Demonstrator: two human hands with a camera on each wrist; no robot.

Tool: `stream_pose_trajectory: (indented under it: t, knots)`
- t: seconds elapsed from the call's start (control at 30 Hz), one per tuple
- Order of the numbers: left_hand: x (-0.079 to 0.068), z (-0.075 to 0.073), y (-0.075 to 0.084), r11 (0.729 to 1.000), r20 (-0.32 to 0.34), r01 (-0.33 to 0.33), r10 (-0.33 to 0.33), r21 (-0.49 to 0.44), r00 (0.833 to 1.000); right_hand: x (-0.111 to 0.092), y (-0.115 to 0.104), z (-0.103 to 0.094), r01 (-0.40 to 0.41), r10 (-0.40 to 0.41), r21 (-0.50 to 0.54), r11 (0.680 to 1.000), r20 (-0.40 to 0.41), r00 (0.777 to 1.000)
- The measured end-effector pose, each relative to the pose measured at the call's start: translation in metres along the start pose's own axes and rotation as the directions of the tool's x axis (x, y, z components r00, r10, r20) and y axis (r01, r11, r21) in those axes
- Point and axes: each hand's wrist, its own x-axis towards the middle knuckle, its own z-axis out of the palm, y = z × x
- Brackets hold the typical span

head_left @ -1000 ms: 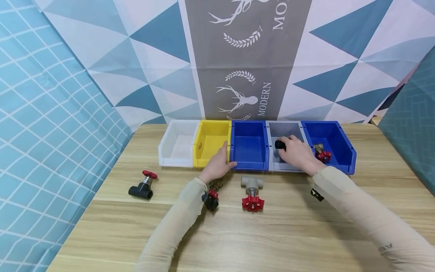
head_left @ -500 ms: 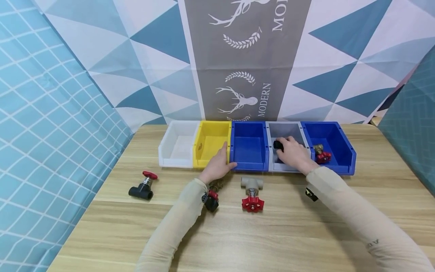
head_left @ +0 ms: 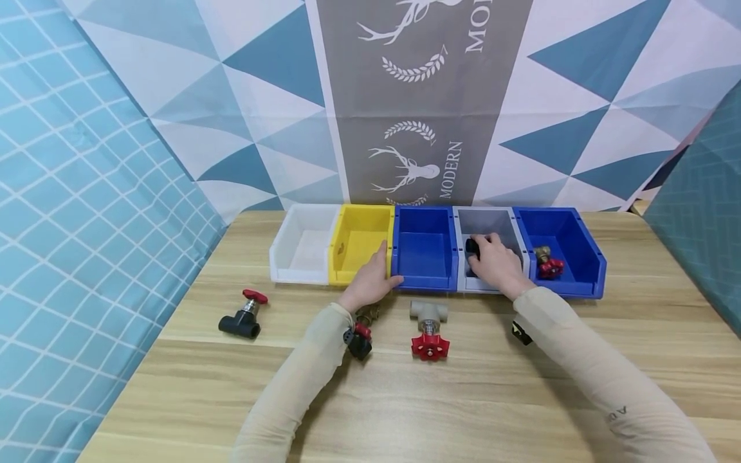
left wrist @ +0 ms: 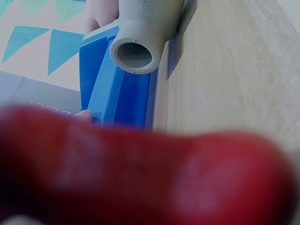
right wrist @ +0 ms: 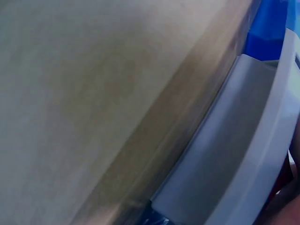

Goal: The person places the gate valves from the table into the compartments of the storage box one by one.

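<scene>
Presently | right hand [head_left: 498,259] pinches black fitting [head_left: 471,247] in grey bin [head_left: 485,220] | left hand [head_left: 369,281] rests, fingers extended, on yellow bin [head_left: 361,225] | probably done: red-wheeled valve [head_left: 550,267] in right-end blue bin [head_left: 581,251]; remaining on table [head_left: 440,411]: black valve [head_left: 244,322], brass valve [head_left: 368,314], grey valve [head_left: 429,326]

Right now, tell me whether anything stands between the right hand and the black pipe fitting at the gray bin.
Nothing visible does: the right hand grips the black pipe fitting, in or just above the gray bin. What lies beneath the hand is hidden.
</scene>
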Motion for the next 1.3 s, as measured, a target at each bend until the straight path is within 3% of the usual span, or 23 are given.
stream_pose_trajectory:
  t: [0.37, 1.3]
  knots:
    - [0.0008, -0.0003, -0.0002, 1.0, 0.002, 0.009, -0.009, 0.01, 1.0, 0.0018, 0.0026, 0.0073, -0.013, 0.012, 0.033, 0.999, 0.007, 1.0]
    - [0.0005, -0.0003, 0.0011, 1.0, 0.004, 0.016, -0.016, -0.012, 1.0, -0.0005, 0.0017, 0.0082, -0.034, 0.034, 0.002, 0.999, 0.029, 0.999]
